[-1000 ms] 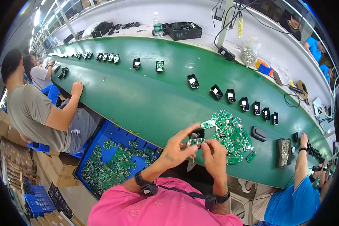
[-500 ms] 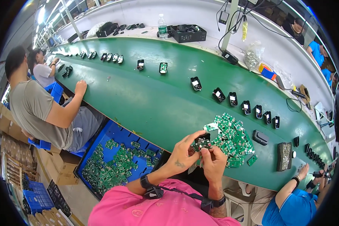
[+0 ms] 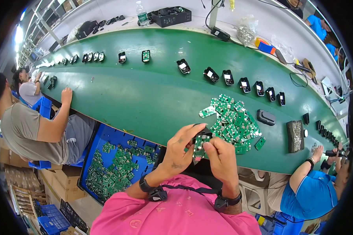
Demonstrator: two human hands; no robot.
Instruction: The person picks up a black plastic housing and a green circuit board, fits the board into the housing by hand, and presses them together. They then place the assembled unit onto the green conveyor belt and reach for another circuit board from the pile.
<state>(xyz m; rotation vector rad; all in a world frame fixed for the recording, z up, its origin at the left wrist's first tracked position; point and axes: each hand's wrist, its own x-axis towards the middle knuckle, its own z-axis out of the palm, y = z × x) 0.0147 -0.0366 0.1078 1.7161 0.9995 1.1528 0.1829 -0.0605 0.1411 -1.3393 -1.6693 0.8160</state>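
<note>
In front of my chest, both hands are closed around one small assembly. My left hand grips a black plastic case from the left, fingers bent over its top. A green circuit board lies against the case, its component side up and a pinkish-red part at its lower end. My right hand pinches that board, thumb pressed on its right edge. Whether the board sits inside the case or only over it, I cannot tell. Just beyond my hands spreads a heap of green circuit boards on the green table.
A blue bin of boards stands left of me. Several black cases line the table's far side. A closed black case and a dark block lie right of the heap. Co-workers sit left and right.
The head view has shifted, so the table sits higher and further left. The board between my hands has turned: its green component side now shows, where mostly dark casing and fingers showed before.
</note>
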